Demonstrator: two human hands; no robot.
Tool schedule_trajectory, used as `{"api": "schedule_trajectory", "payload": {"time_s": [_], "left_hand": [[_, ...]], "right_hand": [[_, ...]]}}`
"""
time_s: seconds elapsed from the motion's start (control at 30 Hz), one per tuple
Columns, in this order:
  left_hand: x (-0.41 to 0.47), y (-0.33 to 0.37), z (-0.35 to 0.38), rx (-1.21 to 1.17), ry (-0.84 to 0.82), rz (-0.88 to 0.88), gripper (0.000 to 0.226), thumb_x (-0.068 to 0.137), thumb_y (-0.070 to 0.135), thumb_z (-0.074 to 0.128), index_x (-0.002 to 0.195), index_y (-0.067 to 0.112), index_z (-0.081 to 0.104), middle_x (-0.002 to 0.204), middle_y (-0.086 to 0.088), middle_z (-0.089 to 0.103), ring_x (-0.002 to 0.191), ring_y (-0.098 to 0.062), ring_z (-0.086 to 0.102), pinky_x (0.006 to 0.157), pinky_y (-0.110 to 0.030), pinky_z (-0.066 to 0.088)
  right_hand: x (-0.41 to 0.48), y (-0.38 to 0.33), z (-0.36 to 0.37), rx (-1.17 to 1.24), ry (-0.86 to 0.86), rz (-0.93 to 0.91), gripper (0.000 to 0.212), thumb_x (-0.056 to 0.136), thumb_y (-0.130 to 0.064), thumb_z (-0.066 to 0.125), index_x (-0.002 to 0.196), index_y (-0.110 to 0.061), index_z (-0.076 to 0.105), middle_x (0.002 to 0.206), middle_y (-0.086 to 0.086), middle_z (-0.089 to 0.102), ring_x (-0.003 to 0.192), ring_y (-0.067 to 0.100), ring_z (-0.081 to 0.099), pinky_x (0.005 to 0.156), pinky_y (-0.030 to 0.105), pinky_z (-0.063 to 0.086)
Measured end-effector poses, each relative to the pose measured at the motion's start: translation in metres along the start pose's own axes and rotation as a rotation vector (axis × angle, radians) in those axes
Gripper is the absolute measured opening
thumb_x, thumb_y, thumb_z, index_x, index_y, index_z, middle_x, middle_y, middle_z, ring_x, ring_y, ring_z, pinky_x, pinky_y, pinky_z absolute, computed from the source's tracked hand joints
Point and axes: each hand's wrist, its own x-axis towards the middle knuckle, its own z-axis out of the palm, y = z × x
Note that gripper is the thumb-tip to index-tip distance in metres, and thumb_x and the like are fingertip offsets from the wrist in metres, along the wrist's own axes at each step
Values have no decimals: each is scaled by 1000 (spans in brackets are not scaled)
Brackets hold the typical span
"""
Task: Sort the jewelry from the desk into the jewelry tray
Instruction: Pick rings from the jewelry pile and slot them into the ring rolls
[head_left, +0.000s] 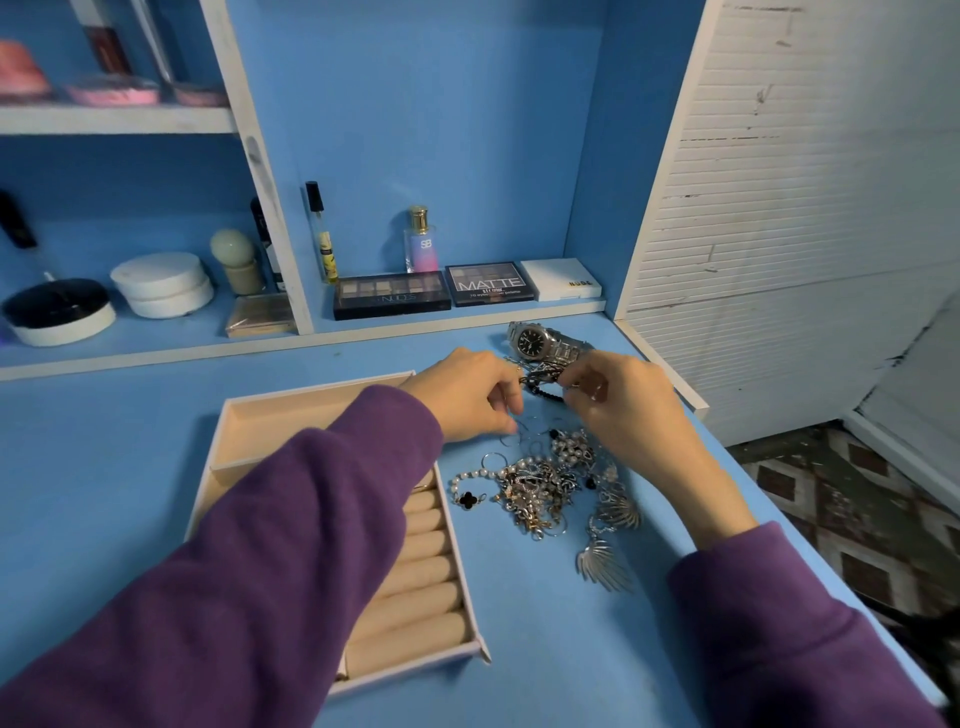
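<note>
Toward the right rear corner of the blue surface (130, 441), tight quarters: white shelf lip (208, 348) close behind, the surface's right edge just beyond the right hand, steel watch (540, 340) near that corner. More open room at the near centre, between tray and right forearm. Jewelry tray (270, 421) left of centre, right wall just beside the jewelry heap (540, 488), ring rolls at its near end, purple sleeve (311, 519) crossing over it. Left hand (467, 400) curled, fingertips pinching one end of a dark beaded tangle (543, 389). Right hand (623, 400) curled likewise, pinching the other end. Tangle stretched between them, just in front of the watch. Heap of pearls, chains, hoops and wing-shaped pieces on the surface, nearer than the hands, outside the tray.
</note>
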Motion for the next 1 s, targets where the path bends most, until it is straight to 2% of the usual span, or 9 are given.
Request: {"api": "schedule_trajectory", "payload": {"time_s": [0.1, 0.23, 0.4, 0.57, 0.67, 0.77, 0.87, 0.93, 1.0], "left_hand": [[1, -2, 1, -2, -21, -3, 16, 81, 20, 69, 97, 18, 68, 91, 1, 68, 63, 2, 50, 58, -10, 38], [3, -1, 2, 11, -23, 5, 16, 81, 20, 68, 97, 19, 67, 89, 1, 66, 65, -1, 50, 61, -17, 40], [5, -2, 7, 2, 19, -34, 8, 83, 26, 64, 90, 30, 63, 79, 12, 59, 76, -8, 54, 85, -40, 46], [10, 13, 10, 75, 51, 12, 14, 87, 21, 60, 99, 17, 66, 87, 3, 59, 84, -16, 58, 73, -28, 43], [13, 19, 12, 142, 32, 0, 10, 86, 18, 61, 94, 15, 65, 93, -3, 65, 87, -20, 60, 76, -31, 46], [16, 23, 13, 214, -11, -11, 9, 88, 13, 55, 90, 14, 64, 89, -4, 64, 85, -22, 60, 74, -34, 46], [17, 26, 13, 313, -40, -17, 20, 86, 6, 49, 68, 13, 54, 82, -16, 62, 80, -33, 58, 76, -41, 49], [16, 28, 14, 370, -50, -17, 28, 84, 4, 47, 56, 10, 43, 75, -25, 53, 74, -41, 50, 75, -44, 49], [14, 29, 15, 389, -70, -17, 19, 81, 0, 44, 63, -3, 51, 65, -26, 37, 69, -42, 43, 76, -47, 48]], "right_hand": [[1, 5, 0, -73, -27, 24, 8, 81, -20, 64, 88, -21, 68, 85, -1, 67, 76, 16, 55, 63, 28, 41], [-2, 1, 4, -73, -97, 3, 13, 77, -33, 69, 85, -23, 69, 80, -4, 64, 80, 16, 56, 64, 28, 40], [-2, 1, 4, -128, -82, 2, 10, 80, -20, 61, 86, -21, 68, 81, -4, 63, 86, 19, 55, 65, 29, 42], [0, 6, 2, -142, -116, 64, 6, 78, -20, 65, 80, -25, 66, 81, -2, 63, 81, 20, 58, 66, 30, 46], [0, 8, 3, -134, -143, 97, 8, 77, -24, 68, 72, -27, 62, 75, -4, 60, 79, 19, 59, 66, 31, 48], [1, 7, 1, -113, -155, 109, 11, 77, -24, 69, 69, -26, 63, 73, -3, 61, 78, 19, 59, 68, 34, 51], [2, 5, -1, -111, -180, 105, 9, 77, -21, 68, 68, -22, 66, 69, -3, 62, 74, 19, 59, 65, 33, 49], [2, 5, 0, -108, -188, 99, 8, 76, -20, 67, 69, -16, 68, 70, 2, 66, 72, 22, 61, 63, 34, 50], [2, 6, 2, -116, -192, 88, 12, 76, -18, 64, 71, -8, 69, 74, 10, 70, 73, 27, 62, 64, 38, 51]]}}
